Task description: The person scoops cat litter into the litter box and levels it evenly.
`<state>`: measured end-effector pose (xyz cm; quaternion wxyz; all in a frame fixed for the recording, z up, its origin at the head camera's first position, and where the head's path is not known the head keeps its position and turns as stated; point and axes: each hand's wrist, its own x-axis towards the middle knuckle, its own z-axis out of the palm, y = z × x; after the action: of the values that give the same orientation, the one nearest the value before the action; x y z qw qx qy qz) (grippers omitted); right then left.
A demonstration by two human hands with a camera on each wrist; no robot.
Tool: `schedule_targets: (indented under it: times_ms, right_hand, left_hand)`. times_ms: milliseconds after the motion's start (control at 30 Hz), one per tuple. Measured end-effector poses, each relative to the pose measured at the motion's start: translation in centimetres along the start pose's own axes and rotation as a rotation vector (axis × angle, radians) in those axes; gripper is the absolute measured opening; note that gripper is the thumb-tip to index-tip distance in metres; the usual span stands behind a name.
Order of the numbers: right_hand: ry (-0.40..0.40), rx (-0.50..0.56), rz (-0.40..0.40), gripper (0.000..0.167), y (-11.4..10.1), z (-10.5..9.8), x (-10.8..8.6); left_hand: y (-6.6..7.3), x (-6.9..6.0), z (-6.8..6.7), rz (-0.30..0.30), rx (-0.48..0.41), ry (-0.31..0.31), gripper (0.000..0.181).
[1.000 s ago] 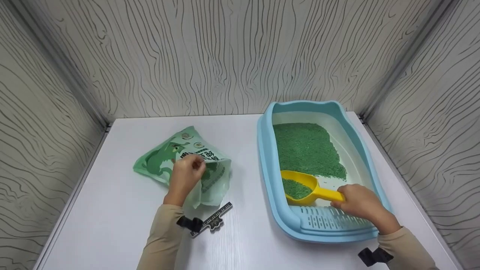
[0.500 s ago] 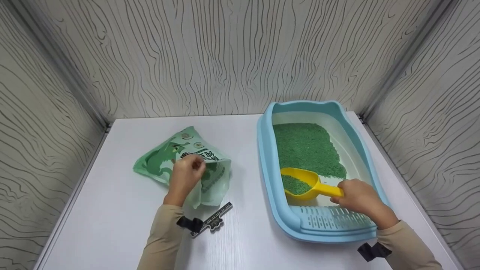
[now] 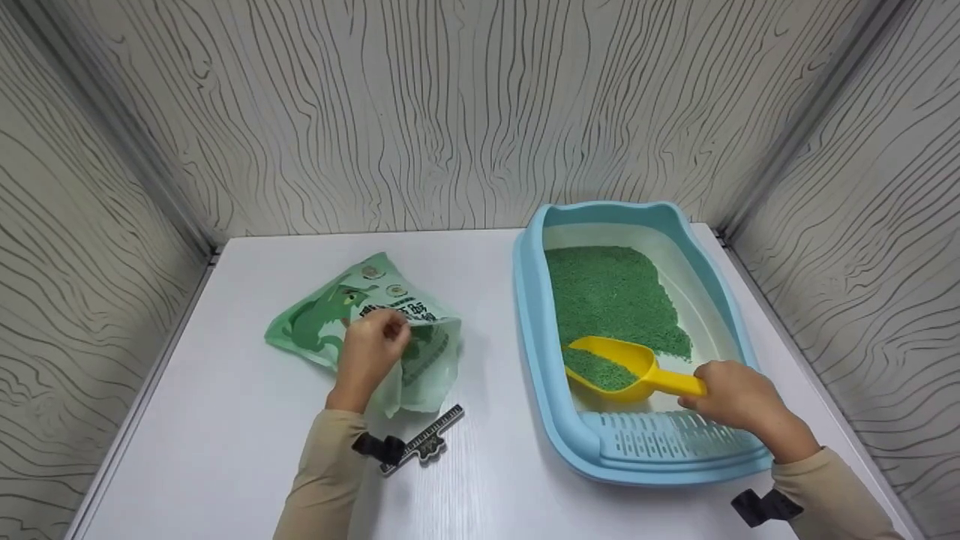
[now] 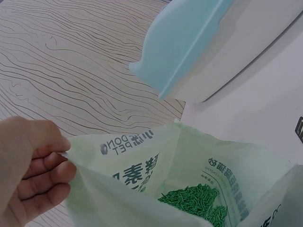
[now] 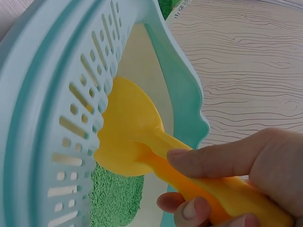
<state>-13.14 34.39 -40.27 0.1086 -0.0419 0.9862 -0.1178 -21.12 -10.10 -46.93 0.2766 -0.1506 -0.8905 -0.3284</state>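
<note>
The left hand (image 3: 367,352) pinches the upper edge of the green bag's mouth between thumb and curled fingers, lifting that edge clear of the lower side, apparently to hold the opening wide while the green bag (image 3: 311,322) lies slack on the white counter (image 3: 217,450). The right hand (image 3: 739,397) grips the handle of the yellow scoop (image 3: 646,386), its fingers wrapped beneath and the thumb laid along the top, a hold that looks meant to steady a loaded bowl. The yellow scoop is inside the blue tray (image 3: 531,315), near its slotted front ledge (image 3: 667,439), with the bowl pointing toward the wall nearer the bag; whether it touches the tray floor I cannot tell. Its bowl carries a good heap of green pellets (image 3: 600,371). The blue tray stands on the counter to the right of the bag, well apart from it, and holds a broad layer of the same pellets toward its back and left, with bare pale floor along the right and front. The left wrist view shows more pellets (image 4: 194,201) inside the bag. A dark ruler-like strip (image 3: 424,441) lies on the counter near the bag's mouth.
</note>
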Motion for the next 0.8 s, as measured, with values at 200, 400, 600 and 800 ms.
schedule_targets:
  times_ms: [200,400,600,800]
  right_hand:
    - [-0.01,-0.023,0.017,0.025,0.7,-0.5,-0.2]
    - [-0.019,-0.043,0.039,0.027,1.4,-1.0,-0.5]
    - [-0.016,-0.052,0.05,0.029,2.1,-1.3,-0.9]
    - [-0.029,-0.05,0.075,0.029,2.9,-1.7,-1.1]
  left_hand:
    - [0.0,0.0,0.0,0.003,-0.007,0.003,0.005]
    - [-0.2,0.0,0.1,0.011,-0.019,0.015,0.005]
    - [-0.1,0.0,0.1,0.014,-0.021,0.018,0.005]
    - [-0.2,0.0,0.1,0.02,-0.017,0.009,0.004]
